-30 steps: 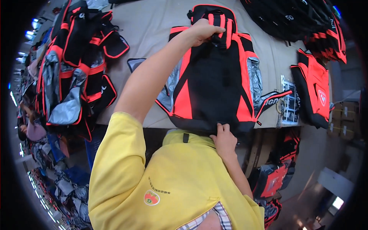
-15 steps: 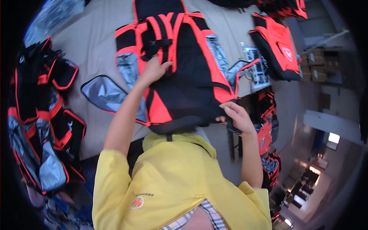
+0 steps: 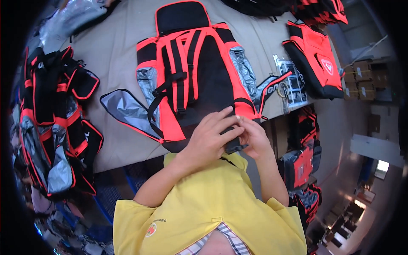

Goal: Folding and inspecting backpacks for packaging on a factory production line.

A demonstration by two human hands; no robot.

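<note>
A black and neon-red backpack (image 3: 212,72) lies on the table in front of me, its shoulder straps facing up and its lid (image 3: 182,18) spread out at the far end. Silver-lined side flaps hang out on both sides. At the near right corner of the bag, my two hands meet. My right hand (image 3: 254,138) is closed with its fingertips on a black strap (image 3: 236,146) by that corner. My left hand (image 3: 210,135) reaches over the lower back panel, fingers bent against the same strap. Its exact grip is partly hidden.
More black and red bags (image 3: 55,114) are heaped at the left. A red and black bag (image 3: 316,59) lies at the right, beside a clear printed sheet (image 3: 291,83). Clear plastic (image 3: 70,21) lies far left; cartons (image 3: 361,78) stand beyond the right side.
My left hand has let go of the shoulder-strap area and come down to the near right corner, joining my right hand. A thin strap now lies across the bag's left side.
</note>
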